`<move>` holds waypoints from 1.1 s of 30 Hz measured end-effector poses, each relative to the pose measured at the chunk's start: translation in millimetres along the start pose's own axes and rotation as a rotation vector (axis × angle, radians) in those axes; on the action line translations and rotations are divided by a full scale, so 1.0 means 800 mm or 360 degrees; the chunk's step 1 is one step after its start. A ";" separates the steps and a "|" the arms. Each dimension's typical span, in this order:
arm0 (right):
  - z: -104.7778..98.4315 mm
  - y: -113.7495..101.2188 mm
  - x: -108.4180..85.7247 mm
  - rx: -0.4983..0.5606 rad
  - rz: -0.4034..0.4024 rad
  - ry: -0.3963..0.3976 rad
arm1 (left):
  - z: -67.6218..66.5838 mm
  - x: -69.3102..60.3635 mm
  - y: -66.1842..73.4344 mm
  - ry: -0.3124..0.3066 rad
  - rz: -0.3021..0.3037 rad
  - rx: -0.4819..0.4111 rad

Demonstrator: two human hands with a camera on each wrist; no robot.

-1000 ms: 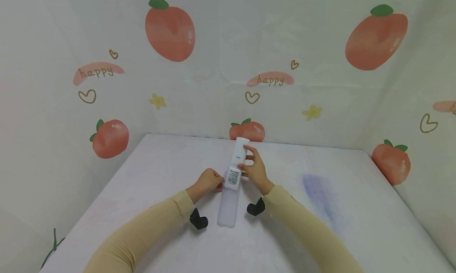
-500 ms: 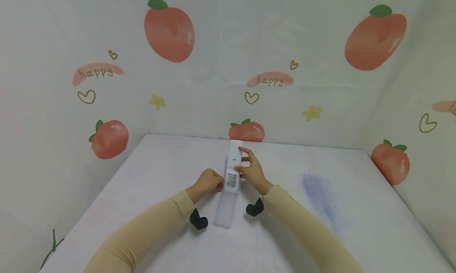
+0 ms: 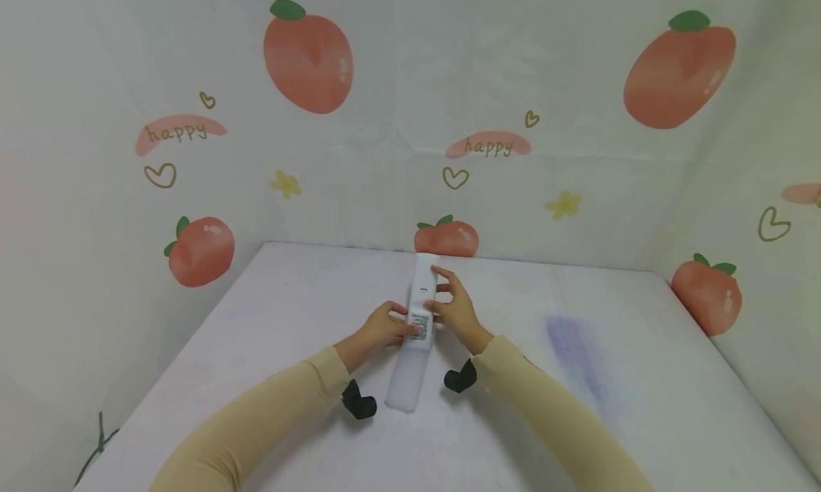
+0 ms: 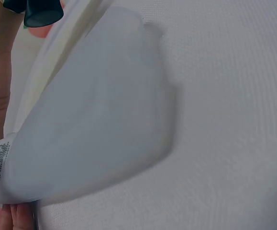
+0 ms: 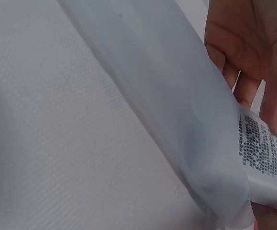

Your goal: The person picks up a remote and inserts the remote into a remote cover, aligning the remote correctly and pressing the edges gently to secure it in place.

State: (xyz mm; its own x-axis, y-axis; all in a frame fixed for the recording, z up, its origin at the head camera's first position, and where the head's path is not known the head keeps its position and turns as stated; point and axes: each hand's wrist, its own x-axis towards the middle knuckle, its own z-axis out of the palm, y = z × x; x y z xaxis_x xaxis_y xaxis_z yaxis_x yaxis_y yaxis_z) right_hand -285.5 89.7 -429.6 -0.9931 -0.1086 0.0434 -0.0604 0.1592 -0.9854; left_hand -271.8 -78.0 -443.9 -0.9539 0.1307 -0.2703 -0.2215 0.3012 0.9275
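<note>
A white remote control (image 3: 421, 296), with a small latch mark and a printed label on the face in view, stands tilted at the table's middle. From its near end runs a flat translucent sleeve (image 3: 405, 381); how far it covers the remote is unclear. My left hand (image 3: 383, 326) holds the remote's left side, its thumb lying on the label (image 5: 262, 146). On the right edge, higher up, my right hand (image 3: 458, 308) grips it, thumb on the face. The left wrist view shows the sleeve (image 4: 95, 105) close up, over the tabletop.
The white table (image 3: 545, 421) bears a faint purple smear at the right. Behind it hangs a white cloth (image 3: 385, 71) printed with fruit, hearts and "happy". Beneath my wrists are black pieces (image 3: 359, 401). A thin green line (image 3: 99, 442) shows at lower left.
The remote and sleeve have shifted slightly left, the top lower than a second ago. My left hand has reached further onto the remote, its thumb moving from the edge onto the label.
</note>
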 end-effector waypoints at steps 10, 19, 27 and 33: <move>-0.009 -0.003 -0.005 0.0099 -0.0071 0.0011 | 0.003 -0.006 0.012 0.0024 0.0093 -0.0058; -0.029 -0.030 -0.018 0.0082 -0.0181 -0.0006 | 0.011 -0.013 0.031 0.0059 0.0227 -0.0071; -0.054 -0.045 -0.031 0.0004 -0.0343 0.0040 | 0.013 -0.018 0.051 0.0167 0.0422 -0.0265; -0.058 -0.040 -0.041 0.0093 -0.0113 -0.0011 | 0.010 -0.022 0.064 0.0220 0.0492 -0.0390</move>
State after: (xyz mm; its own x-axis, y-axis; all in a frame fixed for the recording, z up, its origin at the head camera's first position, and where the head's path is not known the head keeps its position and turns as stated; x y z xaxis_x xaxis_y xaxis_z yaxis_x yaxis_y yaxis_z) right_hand -255.6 133.5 -391.9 -0.9858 -0.1244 0.1126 -0.1246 0.0935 -0.9878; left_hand -264.4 -57.3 -393.5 -0.9976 0.0464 0.0522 0.0537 0.0316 0.9981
